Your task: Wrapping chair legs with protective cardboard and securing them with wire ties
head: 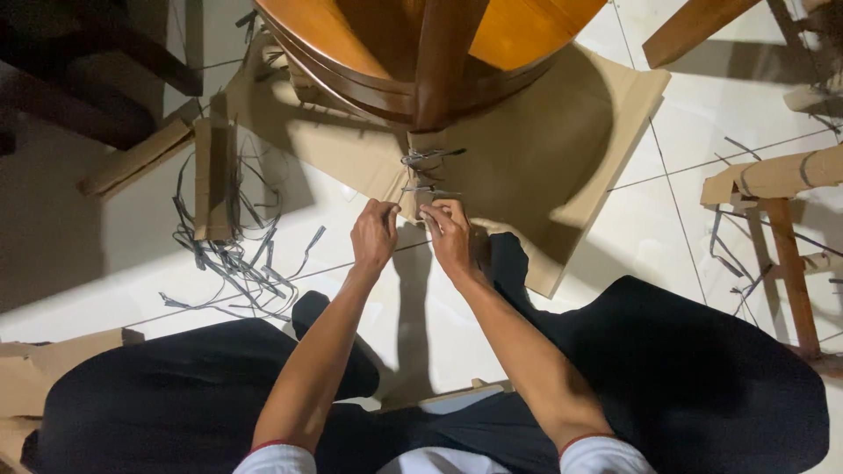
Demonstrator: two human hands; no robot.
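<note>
I see the left hand (374, 235) and right hand (446, 233) pinched shut on the cardboard wrap (420, 180) around the wooden chair leg (439, 70), centre, just far of my knees. Risk, in my judgement: uneven pull could tear the cardboard or slip the grey strap (426, 158). The fingertips are hidden, so the strap is possibly gripped too.

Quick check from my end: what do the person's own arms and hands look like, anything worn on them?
Both the left hand and the right hand are bare: no gloves, and no rings or watch that I can make out. The forearms are uncovered too. Short white sleeves with a thin red edge end above the elbows.
</note>
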